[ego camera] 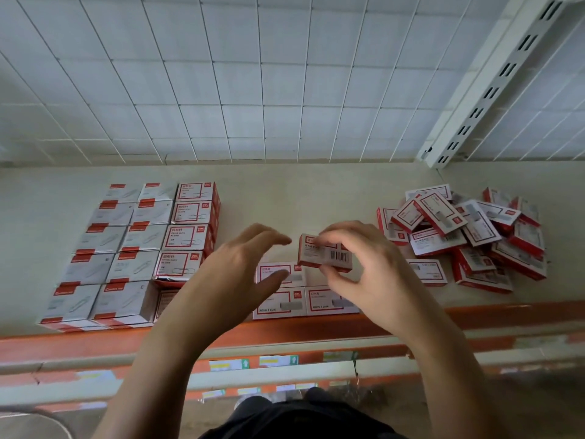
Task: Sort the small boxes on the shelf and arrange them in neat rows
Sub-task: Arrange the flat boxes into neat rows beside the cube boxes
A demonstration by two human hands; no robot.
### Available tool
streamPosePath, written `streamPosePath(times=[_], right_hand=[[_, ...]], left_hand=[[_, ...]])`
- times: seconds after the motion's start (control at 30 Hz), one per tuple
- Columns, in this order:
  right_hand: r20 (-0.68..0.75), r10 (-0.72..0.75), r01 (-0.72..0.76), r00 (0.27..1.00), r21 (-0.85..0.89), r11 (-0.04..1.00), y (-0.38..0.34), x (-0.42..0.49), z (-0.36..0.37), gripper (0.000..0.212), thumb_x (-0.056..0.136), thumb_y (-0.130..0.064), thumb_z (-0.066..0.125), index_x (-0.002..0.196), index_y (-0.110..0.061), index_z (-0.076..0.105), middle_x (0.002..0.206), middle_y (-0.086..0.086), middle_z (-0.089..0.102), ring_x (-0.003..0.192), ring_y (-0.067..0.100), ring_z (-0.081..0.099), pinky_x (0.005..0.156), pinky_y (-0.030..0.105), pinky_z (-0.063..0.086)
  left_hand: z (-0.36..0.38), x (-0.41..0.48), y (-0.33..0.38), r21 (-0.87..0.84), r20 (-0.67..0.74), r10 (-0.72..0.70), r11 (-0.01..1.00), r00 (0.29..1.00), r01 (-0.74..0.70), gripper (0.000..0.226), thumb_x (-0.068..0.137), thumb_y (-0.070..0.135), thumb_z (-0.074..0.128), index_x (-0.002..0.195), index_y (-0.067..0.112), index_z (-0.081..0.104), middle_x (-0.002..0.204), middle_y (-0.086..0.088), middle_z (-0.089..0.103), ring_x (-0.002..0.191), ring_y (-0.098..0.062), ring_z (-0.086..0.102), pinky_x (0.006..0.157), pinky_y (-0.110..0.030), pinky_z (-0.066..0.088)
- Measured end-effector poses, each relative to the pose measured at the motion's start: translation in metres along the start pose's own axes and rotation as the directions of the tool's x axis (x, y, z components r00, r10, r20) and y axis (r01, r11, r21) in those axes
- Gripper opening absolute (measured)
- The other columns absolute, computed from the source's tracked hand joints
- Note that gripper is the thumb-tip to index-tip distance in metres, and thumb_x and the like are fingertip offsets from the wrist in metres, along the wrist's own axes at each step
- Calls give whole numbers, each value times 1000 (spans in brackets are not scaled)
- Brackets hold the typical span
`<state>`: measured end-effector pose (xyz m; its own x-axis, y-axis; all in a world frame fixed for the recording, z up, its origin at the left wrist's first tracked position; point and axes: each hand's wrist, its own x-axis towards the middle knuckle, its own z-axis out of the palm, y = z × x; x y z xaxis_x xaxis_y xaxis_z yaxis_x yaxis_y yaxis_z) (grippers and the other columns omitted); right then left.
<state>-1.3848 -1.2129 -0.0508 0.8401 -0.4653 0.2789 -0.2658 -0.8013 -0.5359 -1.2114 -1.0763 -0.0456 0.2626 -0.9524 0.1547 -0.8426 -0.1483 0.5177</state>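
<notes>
Boxes [133, 248] sit in neat rows on the left of the shelf [300, 191]. Next comes the left hand [240, 270], up in the air, fingers loose, holding nothing. By it, three small boxes [280, 304] start a new row near the front edge. The right hand [364, 267] pinches a red box [326, 253] just above them. A messy pile [468, 236] waits on the right. I think the red box is being put down now. It should go flat and straight beside the others.
</notes>
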Motion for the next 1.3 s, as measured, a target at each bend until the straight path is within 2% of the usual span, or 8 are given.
streamPosePath(times=[0.13, 0.23, 0.43, 0.6, 0.77, 0.93, 1.13, 1.3], right_hand=[[-25, -21, 22, 999, 49, 999, -7, -1, 2, 29, 82, -26, 66, 110, -16, 65, 111, -9, 65, 105, 9, 58, 91, 23, 49], [-30, -15, 18, 999, 90, 996, -9, -3, 2, 28, 87, -29, 62, 111, -16, 66, 110, -10, 68, 104, 5, 61, 90, 24, 52], [40, 62, -69, 997, 230, 971, -11, -12, -3, 49, 86, -27, 71, 132, -28, 52, 120, -16, 64, 105, -3, 62, 91, 11, 48], [-84, 27, -9, 996, 207, 978, -6, -14, 1, 34, 91, -13, 65, 125, -18, 59, 113, -18, 62, 95, -2, 64, 87, 13, 51], [-87, -40, 54, 995, 158, 986, -2, -18, 1, 42, 87, -10, 71, 127, -10, 59, 126, -4, 61, 116, 5, 57, 98, 16, 46], [-122, -118, 115, 985, -32, 993, 2, -18, 4, 37, 84, -20, 69, 118, -8, 66, 117, 2, 65, 114, 17, 57, 100, 24, 47], [-118, -50, 46, 992, -35, 998, 8, -21, 6, 32, 83, -19, 67, 114, -8, 69, 114, 4, 67, 109, 16, 61, 95, 17, 49], [-3, 76, -76, 997, -65, 995, 20, -26, 8, 29, 83, -11, 75, 112, -15, 72, 116, -1, 66, 111, 12, 58, 91, 2, 36]], left_hand=[[3, 1, 5, -26, -98, 73, 997, 993, -76, 45, 81, 25, 75, 123, 20, 60, 121, 5, 60, 94, -6, 59, 78, -24, 54], [7, 1, 3, -57, -136, 103, 992, 985, -112, 30, 86, 23, 69, 116, 18, 65, 113, 7, 63, 86, 2, 56, 75, -17, 52], [9, -2, 4, -94, -170, 21, 995, 985, -38, 32, 97, 36, 47, 114, 16, 65, 97, 5, 69, 80, -6, 62, 69, -12, 48], [8, -6, 9, -172, -97, 27, 984, 995, -44, 53, 82, 45, 65, 131, 30, 53, 93, 20, 60, 87, 1, 57, 75, -10, 47], [14, -6, 11, -138, -114, 44, 989, 993, -59, 45, 81, 20, 76, 123, 20, 61, 95, 12, 62, 86, 2, 56, 75, -8, 46], [15, -5, 13, -112, -105, 51, 992, 993, -63, 47, 83, 20, 74, 127, 21, 59, 100, 6, 65, 80, -4, 58, 77, -18, 50], [16, -7, 13, -26, -104, 39, 999, 994, -42, 63, 86, 38, 67, 144, 28, 43, 108, 9, 63, 83, -6, 60, 69, -32, 56], [17, -11, 0, 118, -75, 45, 992, 996, -36, 37, 89, 40, 62, 123, 23, 65, 122, 5, 62, 105, -17, 61, 81, -42, 56]])
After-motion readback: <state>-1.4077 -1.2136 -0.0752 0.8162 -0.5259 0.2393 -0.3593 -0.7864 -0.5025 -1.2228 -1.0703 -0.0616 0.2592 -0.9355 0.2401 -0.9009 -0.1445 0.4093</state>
